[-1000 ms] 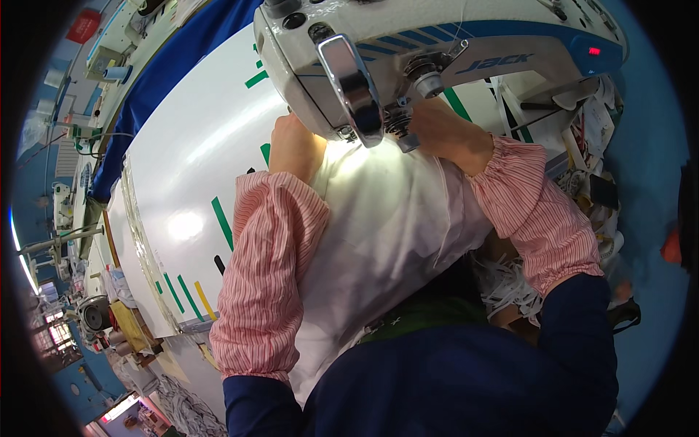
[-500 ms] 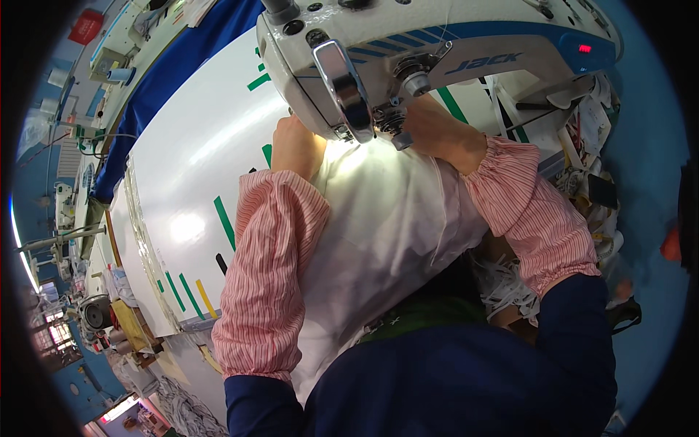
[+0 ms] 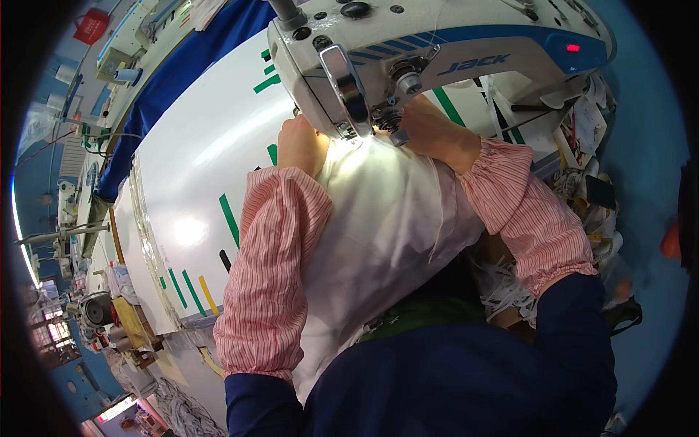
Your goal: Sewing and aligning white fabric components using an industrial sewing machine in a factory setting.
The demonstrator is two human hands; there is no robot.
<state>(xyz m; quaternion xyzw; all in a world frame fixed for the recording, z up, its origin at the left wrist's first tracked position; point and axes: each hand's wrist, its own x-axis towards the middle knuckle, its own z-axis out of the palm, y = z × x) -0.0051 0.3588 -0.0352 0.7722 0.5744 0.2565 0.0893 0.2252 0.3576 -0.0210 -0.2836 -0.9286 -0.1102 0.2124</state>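
White fabric (image 3: 378, 218) spreads from under the head of a sewing machine (image 3: 408, 58) down over my lap. My left hand (image 3: 303, 144) rests at the fabric's left edge, beside the lit needle area; its fingers are hidden behind the machine head. On the other side my right hand (image 3: 440, 135) reaches in under the machine arm, by the fabric's upper right, and its fingertips are out of sight too. A lamp brightens the cloth between the hands. The needle itself cannot be made out. Striped red-and-white sleeve covers (image 3: 269, 269) wrap both forearms.
The white tabletop (image 3: 182, 167) carries green, black and yellow tape strips. Scraps and tools crowd the right end of the table, near a dark flat object (image 3: 601, 191). White strips (image 3: 506, 284) lie below on the right. A blue cloth (image 3: 175, 73) hangs along the far edge.
The view has shifted slightly, so the machine and tabletop sit a little differently in the picture. Both hands stay beside the needle area on the fabric, with hardly any visible movement.
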